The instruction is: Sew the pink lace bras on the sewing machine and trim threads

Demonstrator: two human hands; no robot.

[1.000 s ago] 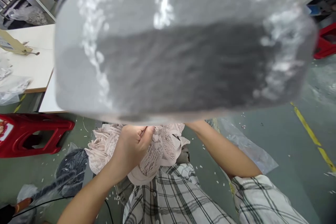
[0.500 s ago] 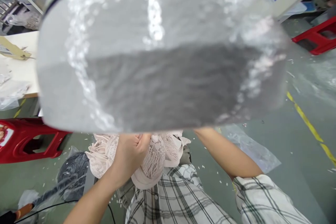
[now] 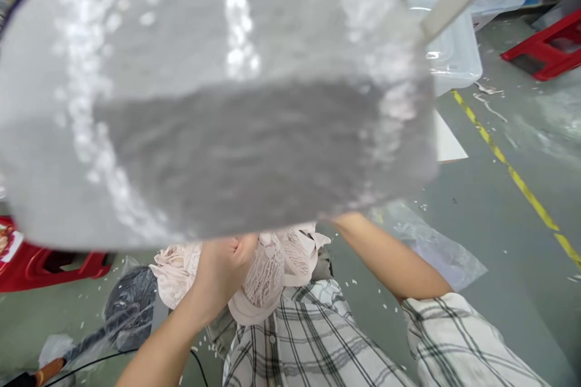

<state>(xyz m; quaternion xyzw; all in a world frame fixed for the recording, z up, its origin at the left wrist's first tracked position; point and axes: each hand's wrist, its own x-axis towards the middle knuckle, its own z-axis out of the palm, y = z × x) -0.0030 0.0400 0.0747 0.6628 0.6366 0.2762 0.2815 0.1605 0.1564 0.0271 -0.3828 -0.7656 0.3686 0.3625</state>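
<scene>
Left hand (image 3: 227,275): fingers curled in, thumb laid along them, closed on pale pink lace fabric (image 3: 265,275). Tips partly cut off from view. Right hand: hidden behind a large, blurred grey shape (image 3: 236,157) – cannot tell whether its fingers grasp or are loose; only the bare right forearm (image 3: 394,260) shows, reaching in from a rolled sleeve (image 3: 463,338).

The lace fabric lies bunched at the lap, netted and scalloped. Folds spill past both sides of the left hand; its lower edge, a smooth rounded band, overlaps the top of the checked shirt (image 3: 299,338). Grey-green trousers (image 3: 221,334) show below the fabric's left part.

Farther out, left side of the floor (image 3: 476,217): dark bundle in clear plastic (image 3: 129,302), near the fabric; black cable (image 3: 102,358) running below it; red stool (image 3: 40,269) at the floor's left edge, partly covered by the grey shape.

Right side: clear plastic sheet (image 3: 445,260) flat beyond the forearm, pale scraps scattered about, yellow tape line (image 3: 512,172) running diagonally. Toward the far right corner – translucent bins (image 3: 458,60) and a second red stool (image 3: 551,48).
</scene>
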